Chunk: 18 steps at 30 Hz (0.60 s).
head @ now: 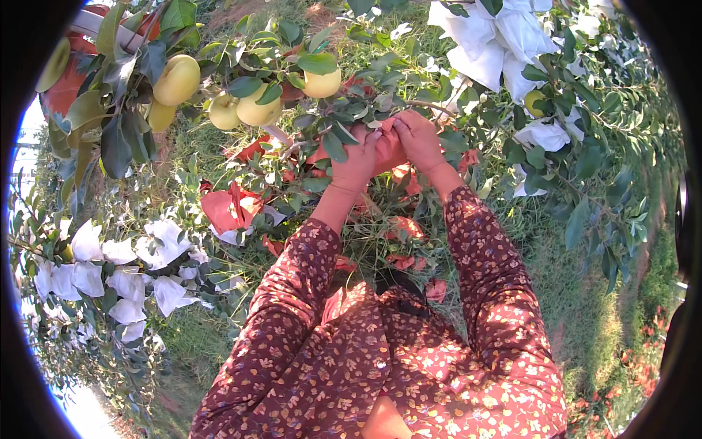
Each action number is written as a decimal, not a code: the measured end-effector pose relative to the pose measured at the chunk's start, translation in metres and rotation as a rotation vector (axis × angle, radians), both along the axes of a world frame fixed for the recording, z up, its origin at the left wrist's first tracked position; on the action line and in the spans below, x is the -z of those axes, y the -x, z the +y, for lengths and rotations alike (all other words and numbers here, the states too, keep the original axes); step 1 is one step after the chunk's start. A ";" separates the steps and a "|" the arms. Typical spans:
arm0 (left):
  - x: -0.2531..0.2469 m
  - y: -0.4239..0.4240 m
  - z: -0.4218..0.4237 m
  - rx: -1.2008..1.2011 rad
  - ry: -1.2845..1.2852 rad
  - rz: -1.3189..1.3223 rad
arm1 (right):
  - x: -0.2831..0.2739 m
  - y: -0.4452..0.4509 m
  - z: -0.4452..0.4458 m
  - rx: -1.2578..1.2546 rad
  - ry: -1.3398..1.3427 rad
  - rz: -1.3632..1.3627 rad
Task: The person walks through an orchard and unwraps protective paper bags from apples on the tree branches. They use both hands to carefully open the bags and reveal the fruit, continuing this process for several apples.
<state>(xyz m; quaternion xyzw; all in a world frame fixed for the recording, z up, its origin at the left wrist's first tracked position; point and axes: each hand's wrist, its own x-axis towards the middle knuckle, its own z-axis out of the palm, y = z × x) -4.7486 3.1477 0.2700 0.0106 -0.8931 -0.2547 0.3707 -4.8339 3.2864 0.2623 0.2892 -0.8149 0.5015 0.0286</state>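
Both my hands are on a red paper fruit bag (388, 151) among the leaves of a fruit tree. My left hand (355, 160) grips the bag's left side, thumb near its top. The fingertips of my right hand (419, 140) pinch its upper right edge. Whatever is inside the bag is hidden. Just left of my hands, bare yellow-green apples (259, 107) hang on the branch, with another apple (322, 83) slightly above. A crumpled red paper piece (233, 207) rests in the foliage below left of my left hand.
White fruit bags (496, 41) hang in a cluster at upper right, and several more white bags (126, 280) on branches at left. Large apples (176, 80) hang close at upper left. Leafy branches (581, 214) reach in from the right. Red paper scraps (406, 228) lie in the grass below my hands.
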 end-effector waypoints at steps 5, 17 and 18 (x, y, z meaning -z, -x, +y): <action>-0.007 -0.008 0.005 0.120 -0.560 -0.280 | 0.025 0.005 -0.014 0.207 0.607 -0.774; 0.017 -0.108 -0.041 0.438 -0.169 -0.648 | 0.061 -0.017 -0.011 0.269 1.127 -1.160; 0.024 -0.122 -0.041 0.470 -0.185 -0.695 | 0.067 -0.020 0.001 0.198 0.955 -1.004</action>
